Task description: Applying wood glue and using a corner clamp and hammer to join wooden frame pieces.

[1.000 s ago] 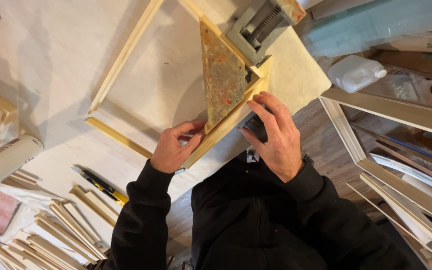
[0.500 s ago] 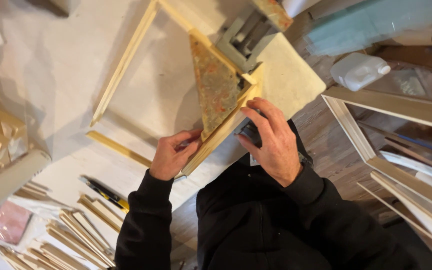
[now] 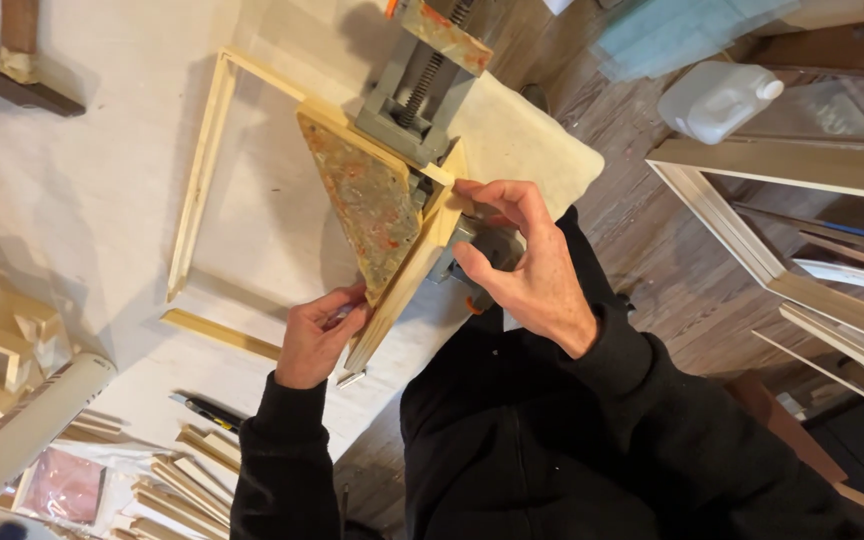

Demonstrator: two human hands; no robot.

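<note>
My left hand (image 3: 317, 335) pinches the near end of a pale wooden frame strip (image 3: 407, 282) that runs up into a grey corner clamp (image 3: 414, 105). My right hand (image 3: 522, 265) presses on the strip's upper part and curls over the clamp's grey handle (image 3: 497, 245). A mottled, glue-stained triangular block (image 3: 370, 215) lies against the strip inside the clamp. Another pale strip (image 3: 197, 170) of the same frame reaches left across the white table cover (image 3: 82, 200). A loose wood strip (image 3: 220, 333) lies on the cover just left of my left hand.
A hammer (image 3: 17, 75) lies at the top left. Several short wood strips (image 3: 187, 475), a black-and-yellow knife (image 3: 207, 410) and a white roll (image 3: 27, 430) sit at the lower left. A white plastic jug (image 3: 717, 98) and leaning picture frames (image 3: 782, 230) stand on the right.
The view has shifted, so the clamp and frame now sit more central. My right hand has moved up the strip toward the clamp handle; my left hand stays at the near end.
</note>
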